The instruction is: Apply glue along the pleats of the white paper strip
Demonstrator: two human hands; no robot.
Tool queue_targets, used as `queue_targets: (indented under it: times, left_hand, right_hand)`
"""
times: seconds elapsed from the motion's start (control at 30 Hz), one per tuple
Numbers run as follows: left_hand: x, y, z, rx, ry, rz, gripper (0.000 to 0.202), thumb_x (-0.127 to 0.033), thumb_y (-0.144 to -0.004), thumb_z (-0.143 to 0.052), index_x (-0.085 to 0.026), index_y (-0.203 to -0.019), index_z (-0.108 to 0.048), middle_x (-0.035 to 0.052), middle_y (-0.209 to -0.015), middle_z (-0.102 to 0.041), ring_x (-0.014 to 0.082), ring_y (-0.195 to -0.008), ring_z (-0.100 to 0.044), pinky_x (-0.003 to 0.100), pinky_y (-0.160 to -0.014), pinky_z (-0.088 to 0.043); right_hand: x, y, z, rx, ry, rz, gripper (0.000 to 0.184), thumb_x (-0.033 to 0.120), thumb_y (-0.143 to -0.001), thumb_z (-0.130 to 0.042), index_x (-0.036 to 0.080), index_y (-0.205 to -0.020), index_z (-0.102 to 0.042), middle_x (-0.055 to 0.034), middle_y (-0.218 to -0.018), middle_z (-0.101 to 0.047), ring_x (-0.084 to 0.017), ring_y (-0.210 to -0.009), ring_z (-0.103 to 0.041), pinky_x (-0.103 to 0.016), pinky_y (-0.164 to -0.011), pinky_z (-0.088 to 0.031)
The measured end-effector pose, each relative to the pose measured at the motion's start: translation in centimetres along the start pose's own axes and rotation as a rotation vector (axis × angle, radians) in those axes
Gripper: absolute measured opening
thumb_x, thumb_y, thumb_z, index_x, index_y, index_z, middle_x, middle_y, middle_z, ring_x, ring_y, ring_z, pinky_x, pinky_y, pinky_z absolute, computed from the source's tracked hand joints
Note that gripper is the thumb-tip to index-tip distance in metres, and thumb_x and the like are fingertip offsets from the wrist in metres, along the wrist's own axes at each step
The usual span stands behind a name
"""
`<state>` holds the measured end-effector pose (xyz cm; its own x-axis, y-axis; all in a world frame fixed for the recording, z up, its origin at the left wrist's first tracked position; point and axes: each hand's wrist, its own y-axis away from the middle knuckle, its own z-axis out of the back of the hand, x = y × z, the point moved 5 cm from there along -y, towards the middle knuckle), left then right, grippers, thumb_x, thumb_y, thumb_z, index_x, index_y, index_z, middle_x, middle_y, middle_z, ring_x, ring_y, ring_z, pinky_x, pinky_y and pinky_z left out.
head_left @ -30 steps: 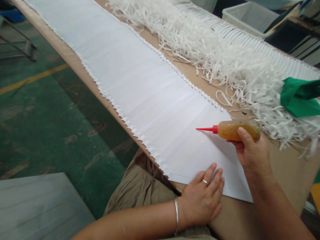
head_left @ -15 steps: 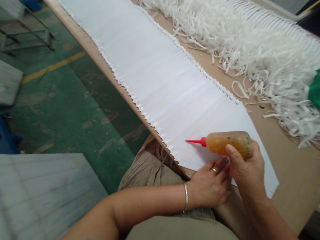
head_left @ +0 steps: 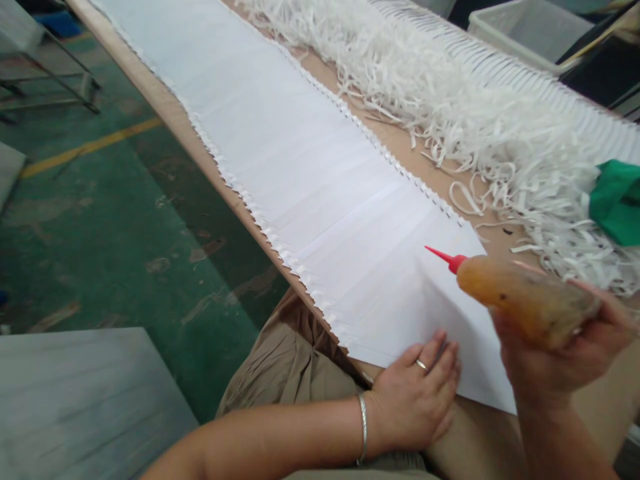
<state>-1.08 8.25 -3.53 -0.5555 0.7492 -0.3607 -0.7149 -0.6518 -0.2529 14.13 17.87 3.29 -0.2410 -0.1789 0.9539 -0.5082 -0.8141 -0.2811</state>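
My right hand point(head_left: 565, 363) grips a squeeze bottle of amber glue point(head_left: 525, 300) with a red nozzle, held above the near right corner of the paper, nozzle pointing up and left. My left hand point(head_left: 417, 393) lies flat with fingers spread on the near end of a long row of overlapped white paper sheets point(head_left: 300, 167) running along the brown table point(head_left: 585, 373). I wear a ring and a silver bracelet on the left hand and wrist.
A heap of white paper strips point(head_left: 450, 100) lies beyond the sheets, with a green cloth point(head_left: 617, 200) at the right edge. A translucent bin point(head_left: 530, 30) stands at the back right. The green floor point(head_left: 100, 220) is left of the table; a grey surface point(head_left: 75, 407) sits bottom left.
The glue bottle has lifted and swung right, off the near sheet edge. My left hand stays pressed on the paper's near end.
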Motion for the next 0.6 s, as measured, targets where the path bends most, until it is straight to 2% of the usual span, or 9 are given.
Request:
queue_targets:
  times: [0.03,0.07,0.13,0.2,0.27,0.4,0.6]
  left_hand:
    - [0.1,-0.1,0.3,0.004,-0.012,-0.001,0.061,-0.045,-0.102,-0.041,-0.007,-0.148,-0.047,0.0188,-0.163,-0.036,0.0366,-0.153,-0.026,0.042,-0.111,-0.032]
    - [0.1,-0.1,0.5,0.005,-0.023,-0.002,0.061,-0.045,-0.102,-0.040,-0.007,-0.149,-0.047,0.0188,-0.163,-0.036,0.0365,-0.154,-0.026,0.042,-0.110,-0.032]
    - [0.2,-0.3,0.6,0.000,-0.044,-0.003,0.061,-0.046,-0.103,-0.038,-0.007,-0.149,-0.047,0.0189,-0.163,-0.036,0.0359,-0.153,-0.028,0.042,-0.111,-0.031]
    - [0.3,-0.4,0.5,-0.012,-0.063,-0.009,0.061,-0.047,-0.103,-0.037,-0.007,-0.148,-0.047,0.0188,-0.163,-0.037,0.0355,-0.153,-0.030,0.042,-0.111,-0.030]
    - [0.3,-0.5,0.3,-0.036,-0.078,-0.020,0.061,-0.047,-0.102,-0.037,-0.008,-0.147,-0.048,0.0190,-0.163,-0.037,0.0359,-0.151,-0.032,0.042,-0.110,-0.031]
    - [0.4,-0.5,-0.3,-0.078,-0.089,-0.028,0.061,-0.048,-0.101,-0.040,-0.007,-0.146,-0.050,0.0193,-0.162,-0.039,0.0374,-0.150,-0.034,0.042,-0.109,-0.032]
    - [0.5,-0.5,-0.4,-0.093,-0.082,-0.030,0.061,-0.046,-0.101,-0.040,-0.007,-0.146,-0.050,0.0185,-0.161,-0.041,0.0367,-0.150,-0.035,0.042,-0.110,-0.031]
  right_hand:
    - [-0.1,-1.8,0.0,-0.038,0.039,0.081,0.078,0.019,-0.043,-0.094,0.048,-0.110,-0.068,0.0049,-0.121,-0.067,-0.030,-0.127,-0.060,-0.051,-0.118,-0.045]
    - [-0.5,-3.7,0.0,-0.070,0.038,0.125,0.065,0.027,-0.054,-0.091,0.045,-0.112,-0.068,0.0037,-0.121,-0.066,-0.028,-0.123,-0.063,-0.053,-0.114,-0.049]
    - [-2.7,-7.8,-0.6,-0.071,-0.104,0.039,0.038,0.034,-0.072,-0.081,0.033,-0.109,-0.069,-0.0025,-0.115,-0.070,-0.027,-0.106,-0.070,-0.053,-0.096,-0.060]
    - [-5.2,-11.2,-1.4,-0.050,-0.240,-0.100,0.034,0.031,-0.071,-0.081,0.024,-0.103,-0.070,-0.0080,-0.107,-0.072,-0.026,-0.095,-0.072,-0.042,-0.076,-0.065]
    - [-7.3,-13.6,-2.1,-0.059,-0.289,-0.178,0.035,0.026,-0.066,-0.085,0.020,-0.097,-0.070,-0.0086,-0.101,-0.072,-0.025,-0.089,-0.072,-0.034,-0.061,-0.064]
    - [-9.1,-15.4,-3.2,-0.053,-0.278,-0.212,0.035,0.025,-0.062,-0.087,0.017,-0.090,-0.067,-0.0049,-0.091,-0.070,-0.023,-0.084,-0.070,-0.031,-0.057,-0.063]
    - [-9.2,-15.9,-4.1,-0.046,-0.224,-0.194,0.034,0.023,-0.061,-0.087,0.016,-0.085,-0.065,-0.0064,-0.091,-0.070,-0.024,-0.081,-0.071,-0.031,-0.054,-0.062]
